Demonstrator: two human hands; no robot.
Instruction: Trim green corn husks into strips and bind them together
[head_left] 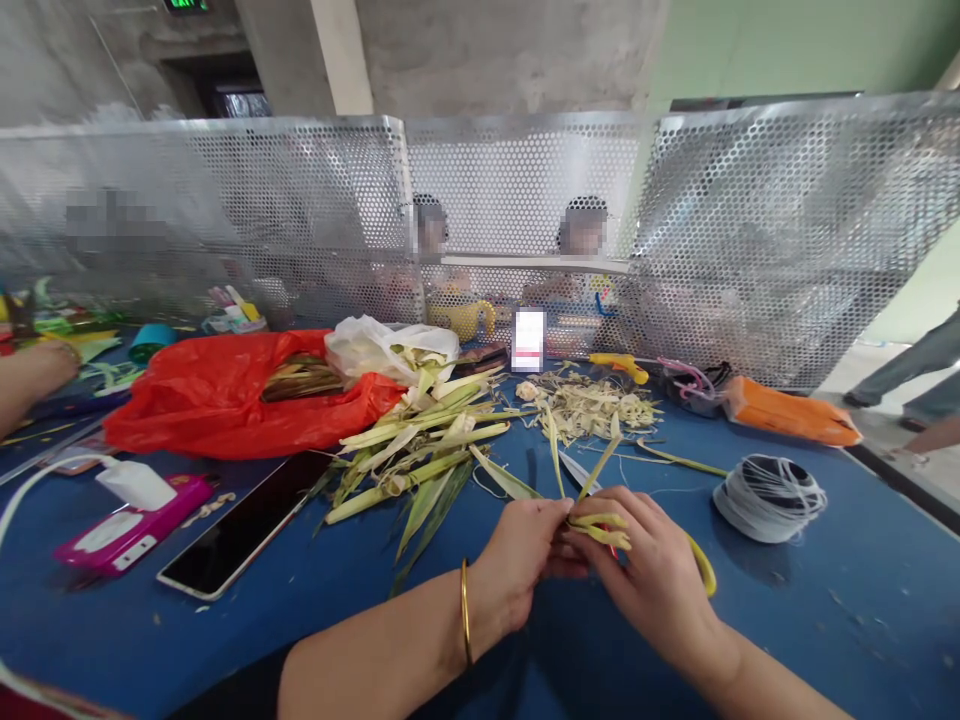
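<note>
Both my hands meet low in the middle of the blue table. My left hand, with a gold bangle on its wrist, pinches yellow-green leaf strips that my right hand also grips. Loose strip ends stick up past my fingers, and one curls off to the right. A pile of long green and pale leaves lies just beyond my left hand.
A red plastic bag and a white bag lie at the back left. A phone and a pink power bank rest at the left. Leaf trimmings, a coil of white cord, an orange object. Perforated metal screens fence the table; people sit behind them.
</note>
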